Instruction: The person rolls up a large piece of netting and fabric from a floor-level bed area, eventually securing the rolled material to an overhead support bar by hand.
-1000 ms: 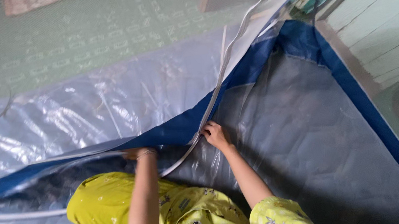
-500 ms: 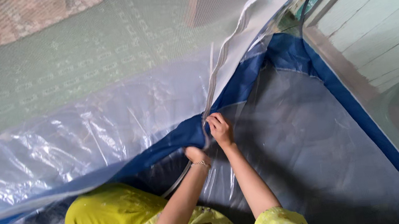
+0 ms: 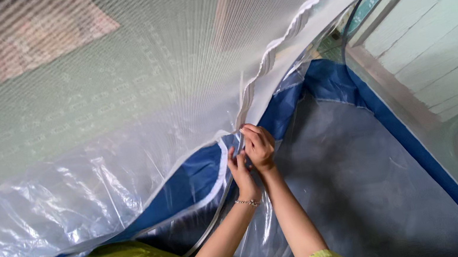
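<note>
Your left hand (image 3: 241, 171) touches your right hand (image 3: 257, 145) at the zipper (image 3: 267, 60), mesh wall (image 3: 114, 73) left of them, mattress (image 3: 357, 188) below, wooden wall (image 3: 443, 39) right

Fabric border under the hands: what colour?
Blue, with a white zipper strip along the border's edge; the head view shows it, beside both hands.

A green patterned floor (image 3: 117, 96) is seen through the mesh across the upper left of the frame, with a reddish mat (image 3: 42, 32) laid on it at the top left. Pale painted wooden boards (image 3: 443, 39) are shown at the upper right. Crinkled clear plastic sheeting (image 3: 44, 214) is spread over the left.
</note>
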